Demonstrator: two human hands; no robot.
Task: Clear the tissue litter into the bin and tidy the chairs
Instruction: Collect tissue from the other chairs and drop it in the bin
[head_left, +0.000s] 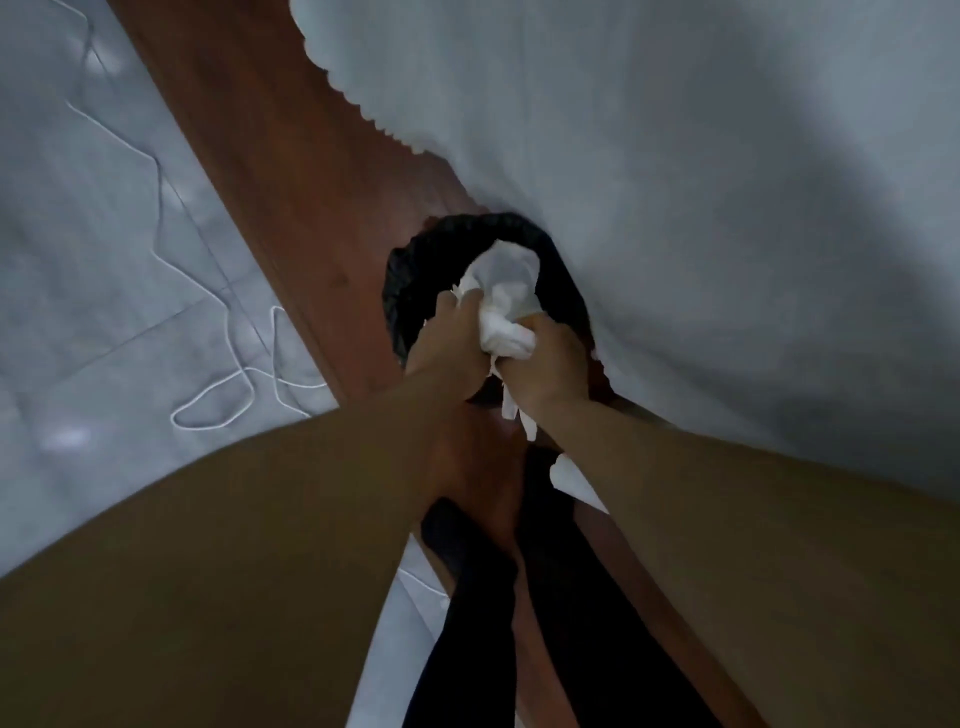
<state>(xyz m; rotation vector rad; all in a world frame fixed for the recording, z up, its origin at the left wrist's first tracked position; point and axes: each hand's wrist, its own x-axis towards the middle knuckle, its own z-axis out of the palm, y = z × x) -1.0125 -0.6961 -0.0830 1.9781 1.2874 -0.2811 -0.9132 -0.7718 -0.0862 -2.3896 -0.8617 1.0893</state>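
A crumpled bundle of white tissue (503, 301) is held between both of my hands directly over a round bin lined with a black bag (410, 291). My left hand (451, 338) grips the bundle from the left and my right hand (545, 369) grips it from the right. A strip of tissue hangs down below my right wrist. The bin stands on a reddish-brown wooden strip (291, 171), and its right side is hidden by a white curtain (675, 182). No chairs are in view.
A thin white cable (244, 374) loops across the pale grey floor (78, 234) at the left. My dark-clothed legs (519, 597) stand on the wooden strip below the bin. The white curtain fills the right side.
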